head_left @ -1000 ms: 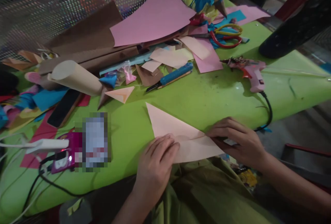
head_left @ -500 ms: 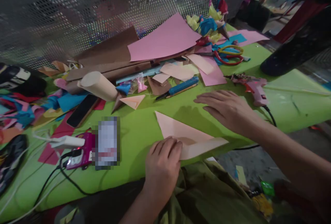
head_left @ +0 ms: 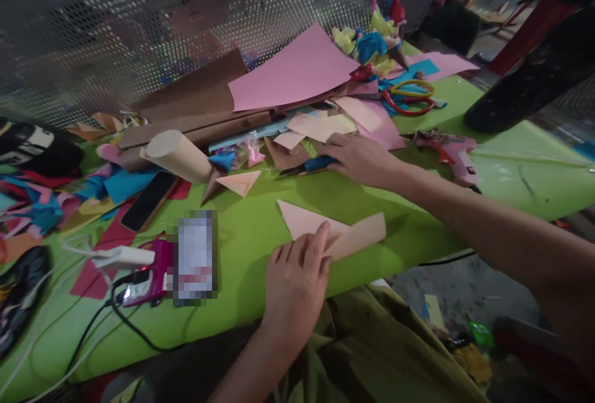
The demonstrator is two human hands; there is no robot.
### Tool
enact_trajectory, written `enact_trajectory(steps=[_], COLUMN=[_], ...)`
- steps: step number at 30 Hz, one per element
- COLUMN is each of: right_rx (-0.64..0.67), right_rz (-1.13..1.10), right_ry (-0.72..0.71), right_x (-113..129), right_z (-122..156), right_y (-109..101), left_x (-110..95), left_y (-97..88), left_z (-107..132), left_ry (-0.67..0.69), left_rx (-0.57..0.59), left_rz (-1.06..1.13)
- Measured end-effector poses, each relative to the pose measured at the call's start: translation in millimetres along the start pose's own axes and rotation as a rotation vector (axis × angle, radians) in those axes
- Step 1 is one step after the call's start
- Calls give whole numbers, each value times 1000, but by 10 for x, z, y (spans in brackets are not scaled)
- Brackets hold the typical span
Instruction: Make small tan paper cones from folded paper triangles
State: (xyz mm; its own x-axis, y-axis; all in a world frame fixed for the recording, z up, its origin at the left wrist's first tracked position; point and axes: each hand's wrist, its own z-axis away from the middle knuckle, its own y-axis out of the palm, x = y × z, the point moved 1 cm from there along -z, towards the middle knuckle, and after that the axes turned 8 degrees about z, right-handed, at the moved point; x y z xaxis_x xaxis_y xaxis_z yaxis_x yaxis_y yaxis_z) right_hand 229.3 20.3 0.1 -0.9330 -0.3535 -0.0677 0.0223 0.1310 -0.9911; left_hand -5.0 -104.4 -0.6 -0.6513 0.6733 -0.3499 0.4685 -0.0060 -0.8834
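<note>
My left hand [head_left: 297, 279] is closed on a folded piece of pale pink paper [head_left: 300, 220] at the front of the green table. It presses the paper down, and the right-hand flap curls up from the surface. My right hand [head_left: 360, 158] reaches across to a blue utility knife [head_left: 316, 164] with a dark blade end pointing left. Its fingers close round the handle and cover the rear part. Just in front of the knife lies a thin wooden stick [head_left: 303, 173], partly hidden. A small folded paper triangle [head_left: 239, 183] lies to the left.
Behind are a rolled paper tube [head_left: 176, 155], a pink sheet [head_left: 297, 71], paper scraps [head_left: 320, 125], scissors [head_left: 409, 98] and paper flowers [head_left: 372, 46]. A glue gun [head_left: 453, 155] lies at right. Phones [head_left: 149, 200] and a magenta box with cables [head_left: 153, 273] are at left.
My right hand has moved left and away from me, from above the table onto the utility knife. The paper's right flap now curls up more under my left hand.
</note>
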Motion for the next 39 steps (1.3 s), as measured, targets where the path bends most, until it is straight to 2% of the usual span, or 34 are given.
enact_trajectory(steps=[3, 6, 11, 15, 18, 20, 24, 29, 33, 39], right_rx=[18, -16, -167, -292, -283, -226, -139, -69, -60, -78], right_rz=[-24, -48, -183, -284, -280, -268, -251, -200, -144, -127], right_ry=[6, 13, 44, 73, 90, 110, 170, 209, 194, 110], right_x=[6, 12, -6, -40, -70, -89, -133, -167, -140, -69], right_z=[-24, -39, 55, 316, 609, 838, 1335, 1815, 1951, 1900], right_y=[27, 54, -36, -282, -460, -514, -434, -254, -217, -162], left_x=[-9, -12, 8, 6, 0, 7, 44, 54, 41, 38], left_y=[21, 27, 112, 173, 169, 151, 125, 148, 161, 173], left_z=[-25, -31, -48, -65, -64, -60, -58, -68, -81, -81], left_ry=[-12, 10, 182, 139, 120, 113, 72, 113, 123, 136], left_rx=[-6, 29, 256, 338, 350, 355, 325, 327, 366, 367], left_rz=[-89, -143, 3, 63, 19, -4, -14, -49, -94, -146])
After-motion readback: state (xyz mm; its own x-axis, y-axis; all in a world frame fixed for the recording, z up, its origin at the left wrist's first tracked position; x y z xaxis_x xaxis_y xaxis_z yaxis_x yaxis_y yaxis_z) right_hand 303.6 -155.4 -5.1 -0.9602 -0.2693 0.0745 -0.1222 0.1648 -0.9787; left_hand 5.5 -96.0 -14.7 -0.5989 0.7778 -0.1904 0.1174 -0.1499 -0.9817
